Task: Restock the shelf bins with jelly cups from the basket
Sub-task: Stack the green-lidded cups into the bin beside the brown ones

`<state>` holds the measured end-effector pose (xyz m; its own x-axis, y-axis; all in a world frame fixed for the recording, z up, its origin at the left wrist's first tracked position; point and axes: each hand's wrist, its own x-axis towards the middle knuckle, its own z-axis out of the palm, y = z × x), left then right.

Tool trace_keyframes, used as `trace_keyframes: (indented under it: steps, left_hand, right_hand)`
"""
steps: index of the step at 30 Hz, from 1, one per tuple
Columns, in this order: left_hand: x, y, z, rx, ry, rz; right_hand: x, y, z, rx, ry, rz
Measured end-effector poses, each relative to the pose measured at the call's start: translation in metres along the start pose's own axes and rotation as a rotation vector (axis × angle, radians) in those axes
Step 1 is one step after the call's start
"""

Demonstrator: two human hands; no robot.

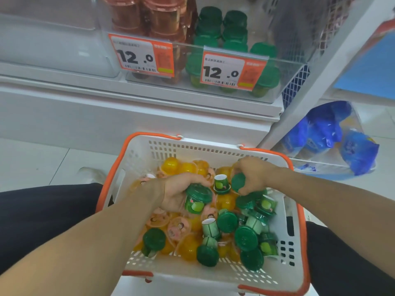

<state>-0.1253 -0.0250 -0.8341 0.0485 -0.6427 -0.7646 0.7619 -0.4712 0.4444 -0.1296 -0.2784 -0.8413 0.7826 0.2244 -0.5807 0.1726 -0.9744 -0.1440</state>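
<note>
step: pick green cups | left hand [181,193] grips green-lidded cup [197,199], right hand [251,175] grips another [238,182], both inside basket [284,212] | tip: lift clear, sort into green bin [275,86], not red

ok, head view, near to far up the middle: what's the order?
Basket near rim → loose green-lidded cups → left hand gripping a green cup → basket far wall → shelf ledge → price tags → bin of green cups.
</note>
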Motion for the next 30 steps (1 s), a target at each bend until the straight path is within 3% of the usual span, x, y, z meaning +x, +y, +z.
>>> trace_keyframes:
  steps: [2, 4, 7, 11, 16, 21, 25, 30]
  left_hand:
    - [-0.012, 0.008, 0.006, -0.016, -0.072, -0.002]
    - [-0.029, 0.017, 0.009, 0.046, -0.151, -0.025]
    - [-0.057, 0.032, 0.011, 0.264, -0.147, -0.071]
    - [-0.108, 0.072, 0.015, 0.398, -0.067, -0.03]
    - [-0.169, 0.108, 0.043, 0.376, 0.048, 0.264]
    - [-0.186, 0.118, 0.065, 0.309, 0.228, 0.663]
    - [-0.177, 0.124, 0.069, 0.266, 0.266, 0.76]
    - [-0.166, 0.126, 0.067, 0.089, 0.173, 0.781]
  right_hand:
    - [-0.005, -0.015, -0.026, 0.237, 0.052, -0.02]
    - [-0.016, -0.032, -0.058, 0.631, 0.085, -0.086]
    - [-0.041, -0.053, -0.104, 1.208, 0.063, -0.303]
    - [-0.069, -0.074, -0.149, 1.422, -0.006, -0.522]
    - [-0.099, -0.077, -0.187, 1.395, 0.11, -0.548]
    - [-0.122, -0.079, -0.223, 1.004, 0.384, -0.261]
    - [-0.128, -0.088, -0.237, 0.804, 0.404, -0.123]
    - [-0.103, -0.1, -0.242, 0.706, 0.409, 0.02]
